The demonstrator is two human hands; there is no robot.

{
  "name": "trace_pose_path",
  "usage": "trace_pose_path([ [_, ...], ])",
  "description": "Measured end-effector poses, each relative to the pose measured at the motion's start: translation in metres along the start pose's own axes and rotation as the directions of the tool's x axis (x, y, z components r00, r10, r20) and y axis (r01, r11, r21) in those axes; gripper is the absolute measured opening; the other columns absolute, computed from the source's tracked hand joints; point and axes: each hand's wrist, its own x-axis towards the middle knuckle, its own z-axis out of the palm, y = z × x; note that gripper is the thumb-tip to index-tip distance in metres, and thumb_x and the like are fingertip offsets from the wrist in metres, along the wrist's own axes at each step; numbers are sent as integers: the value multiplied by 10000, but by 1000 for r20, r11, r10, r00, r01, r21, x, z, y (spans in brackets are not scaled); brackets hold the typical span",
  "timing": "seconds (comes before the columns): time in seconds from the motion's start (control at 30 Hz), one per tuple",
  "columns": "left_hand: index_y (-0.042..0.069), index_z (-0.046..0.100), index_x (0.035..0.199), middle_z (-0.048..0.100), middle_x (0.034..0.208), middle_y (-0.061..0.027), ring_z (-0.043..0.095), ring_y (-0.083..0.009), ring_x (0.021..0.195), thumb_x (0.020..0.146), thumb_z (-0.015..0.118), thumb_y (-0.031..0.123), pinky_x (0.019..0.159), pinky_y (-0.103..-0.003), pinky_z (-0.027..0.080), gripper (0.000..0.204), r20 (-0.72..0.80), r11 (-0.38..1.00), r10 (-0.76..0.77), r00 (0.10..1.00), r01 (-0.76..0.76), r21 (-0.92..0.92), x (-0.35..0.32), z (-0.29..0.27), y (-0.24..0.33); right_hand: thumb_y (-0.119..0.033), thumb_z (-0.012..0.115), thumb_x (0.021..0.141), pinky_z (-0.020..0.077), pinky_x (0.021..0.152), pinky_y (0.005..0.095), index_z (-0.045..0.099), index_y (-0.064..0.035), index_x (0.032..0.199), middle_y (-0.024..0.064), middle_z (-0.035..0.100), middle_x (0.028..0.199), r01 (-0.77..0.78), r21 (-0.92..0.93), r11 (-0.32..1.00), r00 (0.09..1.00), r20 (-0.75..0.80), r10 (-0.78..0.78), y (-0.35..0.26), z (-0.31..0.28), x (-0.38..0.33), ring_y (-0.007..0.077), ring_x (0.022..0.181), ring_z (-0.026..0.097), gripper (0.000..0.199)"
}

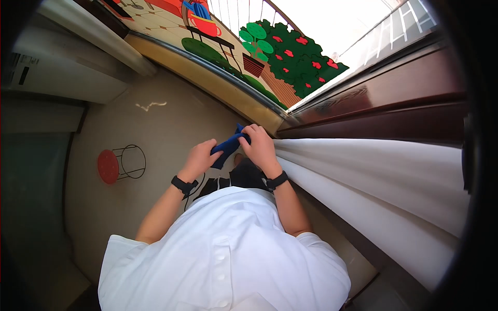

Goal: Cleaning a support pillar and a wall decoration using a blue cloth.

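Observation:
A blue cloth (228,147) is stretched between my two hands in front of my body, with one end hanging down. My left hand (199,157) grips its left end, fingers closed over the edge. Higher and to the right, my right hand (260,147) pinches the other end, and a small corner pokes up beyond its fingers. Both wrists wear black bands. The cloth is held in the air over the floor, apart from the window ledge just ahead of it.
Ahead runs a window with a yellowish ledge (207,78) and painted pictures. White curtains (363,176) hang close on my right. A red-topped round stool (108,167) lies on its side on the floor at left. A white cabinet-like unit (62,72) stands at far left.

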Motion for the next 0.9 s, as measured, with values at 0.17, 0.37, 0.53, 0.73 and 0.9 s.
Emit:
trace_pose_path([
  [0.17,25,575,950,651,898,-179,627,-394,808,875,706,157,679,-428,494,201,-326,993,-106,940,83,-83,55,-62,-33,-165,712,839,530,748,401,659,-80,973,88,603,977,127,38,991,992,11,-127,-43,13,131,295,925,619,167],
  [0.37,27,648,1010,668,914,-157,639,-374,833,894,687,151,718,-425,502,174,-273,924,-351,896,284,-254,83,-101,-81,-143,701,865,533,692,441,662,-85,1007,112,598,993,60,75,995,998,-17,-59,-63,60,215,354,819,650,158],
  [0.53,45,681,1027,679,915,-168,645,-386,886,939,627,209,750,-439,519,194,-290,983,-155,944,119,-137,134,-135,-147,-117,670,898,532,709,437,640,-45,1048,164,584,1018,-60,106,993,998,15,58,-62,90,257,379,796,645,170],
  [0.73,9,666,1029,677,908,-216,643,-397,848,947,615,173,747,-427,511,190,2,996,32,999,-31,-83,227,-222,-161,-46,689,877,520,685,361,644,9,990,143,556,961,-153,210,966,975,-128,182,-48,92,298,252,761,644,133],
  [0.9,-12,656,1053,655,874,-191,637,-297,815,956,618,115,780,-368,503,164,77,888,460,885,-455,-68,337,-386,-83,-19,696,872,523,715,282,668,16,1001,92,542,973,27,185,982,911,-410,52,-164,-14,383,163,793,653,137],
])
